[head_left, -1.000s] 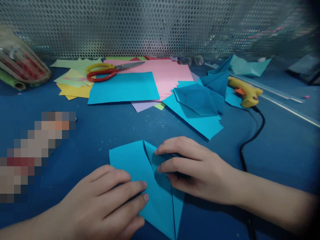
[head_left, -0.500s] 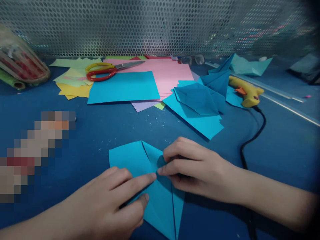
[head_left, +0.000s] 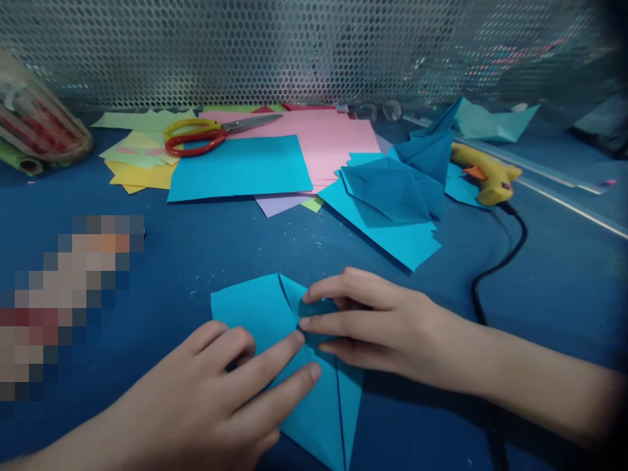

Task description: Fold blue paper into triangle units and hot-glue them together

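Observation:
A folded sheet of bright blue paper (head_left: pixel 245 304) lies on the table in front of me, with creases running down it and a pointed lower end. My left hand (head_left: pixel 235 392) rests over its left side, fingers apart, index and thumb stretched out and touching the paper near its middle. From the right, my right hand (head_left: pixel 367 320) reaches across the upper right flap, its fingertips spread on the paper close to my left index tip. Part of the flap is hidden under the right hand.
Behind lie scissors (head_left: pixel 196 140), a loose blue sheet (head_left: pixel 240 170), pink paper (head_left: pixel 343 137) and folded blue pieces (head_left: pixel 387 186). A yellow glue gun (head_left: pixel 495 180) trails a black cord (head_left: pixel 478 288) at right. At left stand a plastic jar (head_left: pixel 39 118) and a pixelated area.
My right fingertips have slid left across the flap and spread more. My left thumb has stretched out to the right along the paper. The view has shifted slightly.

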A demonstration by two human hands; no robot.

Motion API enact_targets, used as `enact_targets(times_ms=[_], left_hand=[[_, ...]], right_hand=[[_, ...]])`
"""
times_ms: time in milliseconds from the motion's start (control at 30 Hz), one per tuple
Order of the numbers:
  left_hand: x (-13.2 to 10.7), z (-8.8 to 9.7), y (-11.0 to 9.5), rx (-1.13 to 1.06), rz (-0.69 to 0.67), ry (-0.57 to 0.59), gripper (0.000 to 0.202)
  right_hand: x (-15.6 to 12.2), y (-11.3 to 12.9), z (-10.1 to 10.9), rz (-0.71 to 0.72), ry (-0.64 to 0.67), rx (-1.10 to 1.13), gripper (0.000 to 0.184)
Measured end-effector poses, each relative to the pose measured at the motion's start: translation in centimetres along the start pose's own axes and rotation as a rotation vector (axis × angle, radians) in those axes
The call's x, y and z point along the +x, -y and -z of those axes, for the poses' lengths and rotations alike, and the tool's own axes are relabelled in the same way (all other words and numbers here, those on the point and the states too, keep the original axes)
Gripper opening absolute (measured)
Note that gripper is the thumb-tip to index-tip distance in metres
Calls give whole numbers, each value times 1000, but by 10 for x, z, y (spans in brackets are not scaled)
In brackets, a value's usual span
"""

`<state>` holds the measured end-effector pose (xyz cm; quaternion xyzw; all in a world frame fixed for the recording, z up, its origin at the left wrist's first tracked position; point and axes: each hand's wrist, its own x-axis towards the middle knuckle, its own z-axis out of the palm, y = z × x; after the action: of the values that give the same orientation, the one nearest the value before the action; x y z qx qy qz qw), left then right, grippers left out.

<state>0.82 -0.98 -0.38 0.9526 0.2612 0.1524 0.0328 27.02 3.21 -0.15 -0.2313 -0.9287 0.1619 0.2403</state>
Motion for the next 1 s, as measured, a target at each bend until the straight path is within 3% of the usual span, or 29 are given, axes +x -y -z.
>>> enact_targets(times_ms=[167,433,767,1000], left_hand=[[-3,4,2,-37,28,96,35],[1,4,4,-15,-8,66,39],[0,6,5,25,-30,84,34],[-1,4,5,-23,-3,64,35]], right_hand=[[-1,-3,-4,6,-21,52,22],[-3,-2,-10,-10,-94,77,16],[1,-1,-5,-55,48,-82,39],[2,-1,-4,-72,130,-112,44]])
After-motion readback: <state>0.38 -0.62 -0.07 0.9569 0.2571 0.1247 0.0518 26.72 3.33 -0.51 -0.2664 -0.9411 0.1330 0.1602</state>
